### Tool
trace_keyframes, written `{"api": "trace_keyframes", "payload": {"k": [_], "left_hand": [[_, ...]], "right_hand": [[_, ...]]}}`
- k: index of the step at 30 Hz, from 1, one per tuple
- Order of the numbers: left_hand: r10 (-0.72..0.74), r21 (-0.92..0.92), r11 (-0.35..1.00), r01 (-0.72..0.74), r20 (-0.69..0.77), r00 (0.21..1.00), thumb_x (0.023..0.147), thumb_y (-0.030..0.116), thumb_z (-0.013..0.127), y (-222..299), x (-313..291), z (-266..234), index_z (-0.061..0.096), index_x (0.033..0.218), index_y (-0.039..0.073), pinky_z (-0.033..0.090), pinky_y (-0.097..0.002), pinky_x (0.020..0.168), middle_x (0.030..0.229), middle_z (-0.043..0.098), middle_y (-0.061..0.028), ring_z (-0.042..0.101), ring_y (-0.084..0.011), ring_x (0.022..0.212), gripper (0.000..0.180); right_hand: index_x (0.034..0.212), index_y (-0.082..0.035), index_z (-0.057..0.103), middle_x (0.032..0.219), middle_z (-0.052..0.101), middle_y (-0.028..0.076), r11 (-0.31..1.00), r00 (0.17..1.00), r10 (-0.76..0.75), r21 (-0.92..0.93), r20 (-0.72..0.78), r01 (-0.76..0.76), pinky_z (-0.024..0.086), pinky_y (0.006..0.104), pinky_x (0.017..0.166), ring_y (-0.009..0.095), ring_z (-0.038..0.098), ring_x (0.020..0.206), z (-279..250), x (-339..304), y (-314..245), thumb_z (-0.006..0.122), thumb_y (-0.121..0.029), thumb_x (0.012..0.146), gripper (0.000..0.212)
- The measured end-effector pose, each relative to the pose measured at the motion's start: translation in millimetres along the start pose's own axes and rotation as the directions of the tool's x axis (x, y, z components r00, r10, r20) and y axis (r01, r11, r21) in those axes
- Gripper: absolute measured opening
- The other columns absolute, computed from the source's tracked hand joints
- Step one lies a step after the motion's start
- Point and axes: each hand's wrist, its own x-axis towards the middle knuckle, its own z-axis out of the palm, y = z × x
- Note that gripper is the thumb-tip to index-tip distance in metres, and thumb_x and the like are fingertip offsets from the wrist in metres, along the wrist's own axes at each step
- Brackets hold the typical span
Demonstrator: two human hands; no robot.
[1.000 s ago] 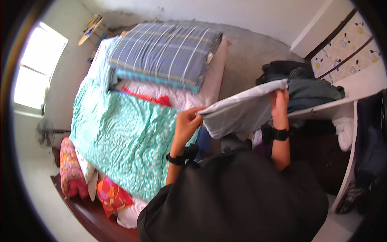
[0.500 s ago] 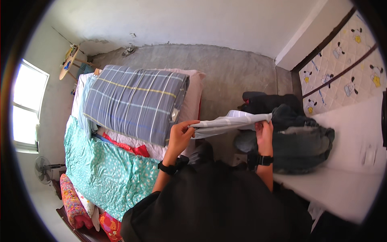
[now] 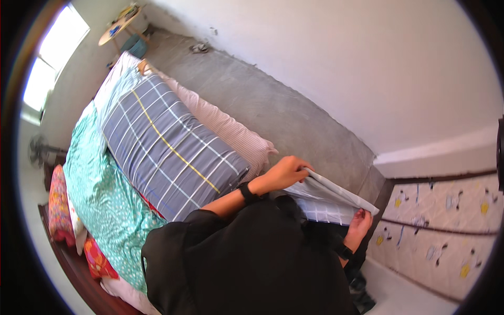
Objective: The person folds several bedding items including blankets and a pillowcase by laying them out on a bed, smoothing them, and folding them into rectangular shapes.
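A folded grey cloth with white checked lines (image 3: 325,202) stretches between my hands in front of my body. My left hand (image 3: 290,172) pinches its near-left corner, thumb against fingers. At the opposite end, my right hand (image 3: 360,223) grips the right corner, fingers closed on the edge. The cloth hangs down between the hands, and my dark clothing hides part of its lower side. To the left of my left hand lies a thick grey plaid quilt (image 3: 173,142), folded on the bed.
A teal dotted sheet (image 3: 94,184) covers the bed's left side, and a pink striped sheet (image 3: 220,118) its right edge. Grey floor (image 3: 268,100) runs to the white wall. Cartoon-print padded panels (image 3: 436,210) stand at right. A fan (image 3: 39,149) and small round table (image 3: 119,29) are at left.
My view has turned to the right. Both hands have moved rightward with the cloth, which now slants down to the right and shows more of its checked side. The dark clothes pile has left view.
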Motion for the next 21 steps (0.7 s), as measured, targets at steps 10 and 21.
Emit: {"api": "trace_keyframes", "payload": {"k": [10,21], "left_hand": [[-0.104,-0.028,0.995,0.100,-0.246,0.964,0.077,0.009,0.050,-59.9,194.5,-72.5,0.064,0.099,-0.001,0.047,-0.0312,0.057,0.066,0.063,-0.0123,0.061,-0.0184,0.060,0.028],[-0.338,-0.199,0.940,0.278,-0.662,0.669,0.078,0.008,0.048,-48.7,273.8,-187.1,0.062,0.103,-0.003,0.043,-0.0307,0.054,0.064,0.061,-0.0084,0.053,-0.0163,0.053,0.030]], "right_hand": [[0.089,-0.004,0.057,0.077,0.060,0.004,0.979,0.983,0.145,-0.162,0.114,-0.126,0.046,0.0186,0.051,0.010,0.055,0.061,211.6,254.5,35.9,0.057,-0.006,0.083,0.006],[0.093,-0.010,0.051,0.074,0.054,0.000,0.801,0.701,0.529,-0.553,0.479,-0.227,0.043,0.0172,0.052,0.007,0.050,0.059,553.2,371.3,120.9,0.052,-0.007,0.083,0.011]]}}
